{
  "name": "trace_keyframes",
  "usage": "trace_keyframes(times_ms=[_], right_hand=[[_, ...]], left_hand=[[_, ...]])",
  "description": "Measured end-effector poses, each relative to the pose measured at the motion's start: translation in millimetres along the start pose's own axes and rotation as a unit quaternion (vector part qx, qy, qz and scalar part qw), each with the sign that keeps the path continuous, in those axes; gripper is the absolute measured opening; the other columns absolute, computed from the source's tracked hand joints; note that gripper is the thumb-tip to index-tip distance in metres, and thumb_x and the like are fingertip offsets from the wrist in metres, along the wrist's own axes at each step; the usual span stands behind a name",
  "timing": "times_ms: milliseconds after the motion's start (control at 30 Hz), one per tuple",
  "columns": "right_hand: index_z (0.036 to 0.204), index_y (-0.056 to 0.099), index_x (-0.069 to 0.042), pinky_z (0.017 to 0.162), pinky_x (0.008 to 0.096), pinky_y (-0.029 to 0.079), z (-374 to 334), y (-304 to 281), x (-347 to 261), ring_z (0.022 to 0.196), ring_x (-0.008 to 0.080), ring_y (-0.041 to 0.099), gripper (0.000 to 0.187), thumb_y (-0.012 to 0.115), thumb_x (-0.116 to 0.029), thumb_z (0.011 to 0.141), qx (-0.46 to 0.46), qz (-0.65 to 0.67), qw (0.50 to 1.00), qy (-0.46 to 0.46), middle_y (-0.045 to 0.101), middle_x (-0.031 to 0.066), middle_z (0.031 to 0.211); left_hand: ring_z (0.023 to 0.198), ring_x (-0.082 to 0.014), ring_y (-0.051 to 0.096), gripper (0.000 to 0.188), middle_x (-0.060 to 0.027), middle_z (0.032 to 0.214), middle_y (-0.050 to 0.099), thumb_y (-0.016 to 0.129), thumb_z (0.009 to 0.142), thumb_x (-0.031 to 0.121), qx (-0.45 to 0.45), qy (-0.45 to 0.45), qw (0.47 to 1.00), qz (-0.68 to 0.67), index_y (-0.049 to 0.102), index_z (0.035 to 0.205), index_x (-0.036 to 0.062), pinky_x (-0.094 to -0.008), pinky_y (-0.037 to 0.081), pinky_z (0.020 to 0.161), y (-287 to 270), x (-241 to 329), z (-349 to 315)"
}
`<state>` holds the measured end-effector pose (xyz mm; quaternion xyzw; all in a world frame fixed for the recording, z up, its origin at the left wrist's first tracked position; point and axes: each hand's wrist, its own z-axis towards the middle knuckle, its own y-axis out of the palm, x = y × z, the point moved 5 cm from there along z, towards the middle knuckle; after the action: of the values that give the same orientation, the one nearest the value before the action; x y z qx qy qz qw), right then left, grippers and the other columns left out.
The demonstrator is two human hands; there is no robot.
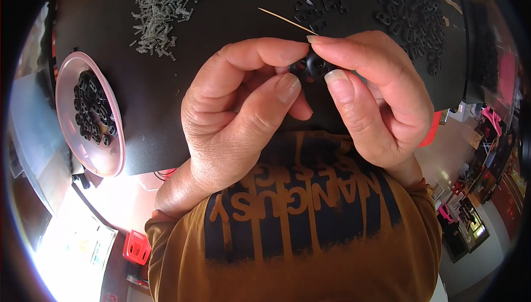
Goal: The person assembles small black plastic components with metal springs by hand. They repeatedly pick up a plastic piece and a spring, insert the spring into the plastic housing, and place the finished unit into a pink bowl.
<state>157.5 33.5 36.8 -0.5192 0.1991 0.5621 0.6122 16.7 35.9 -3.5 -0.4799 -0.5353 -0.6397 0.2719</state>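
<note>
Rightward, room clutter (492,163) flanks the black table (149,89) beneath both hands (232,114) (387,102).

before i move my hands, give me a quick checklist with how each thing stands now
1. Black plastic piece steadied by left hand and right hand: ok, at the fingertips of both.
2. Its underside free of flaws: cannot tell, out of sight.
3. Thin wooden stick secure in the right hand: cannot tell; one end meets the fingertips in view, the grip is hidden.
4. Pink bowl clear of both hands: ok.
5. Loose black plastic pieces all in the bowl: not ok, many lie on the table.
</note>
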Motion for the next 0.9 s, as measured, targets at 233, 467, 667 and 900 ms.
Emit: trace_keyframes(times_ms=[233,467,667,900], right_hand=[[0.11,0.053,0.007,0.065,0.0234,0.042,-1.3,4.0,-0.3,0.077,0.0155,0.053,0.032,0.055,-0.001,0.079,0.015,-0.005,1.0,-0.014,0.056,0.0143,0.095],[0.112,0.052,0.006,0.067,0.0244,0.043,-2.0,6.5,0.6,0.078,0.0167,0.053,0.032,0.054,-0.004,0.081,0.019,-0.019,1.0,-0.012,0.057,0.0145,0.097],[0.111,0.053,0.006,0.067,0.0243,0.041,-2.1,7.1,0.8,0.077,0.0158,0.052,0.03,0.05,-0.004,0.084,0.03,0.009,1.0,0.004,0.057,0.0137,0.097],[0.111,0.054,0.006,0.068,0.0232,0.04,-0.8,8.2,1.4,0.078,0.0139,0.05,0.029,0.047,-0.004,0.084,0.032,0.062,0.996,0.059,0.056,0.0118,0.093]], left_hand=[[0.065,-0.0127,0.057,0.031,-0.0115,0.092,0.058,0.054,0.083,0.004,-0.003,-0.003,1.0,-0.027,0.048,0.113,-0.003,-0.0208,0.048,0.055,0.1,-1.7,1.5],[0.066,-0.0125,0.057,0.034,-0.0123,0.093,0.058,0.056,0.083,0.006,-0.006,-0.013,0.999,-0.029,0.047,0.114,-0.0031,-0.0201,0.049,0.053,1.9,-2.7,1.7],[0.059,-0.0108,0.055,0.036,-0.0112,0.091,0.058,0.057,0.082,0.007,-0.006,-0.017,1.0,-0.025,0.047,0.116,-0.0013,-0.0193,0.046,0.051,2.4,-3.6,0.7],[0.058,-0.01,0.054,0.037,-0.0093,0.09,0.058,0.058,0.081,0.005,-0.007,-0.032,0.999,-0.028,0.047,0.116,-0.0006,-0.0191,0.046,0.05,2.7,-4.2,0.6]])
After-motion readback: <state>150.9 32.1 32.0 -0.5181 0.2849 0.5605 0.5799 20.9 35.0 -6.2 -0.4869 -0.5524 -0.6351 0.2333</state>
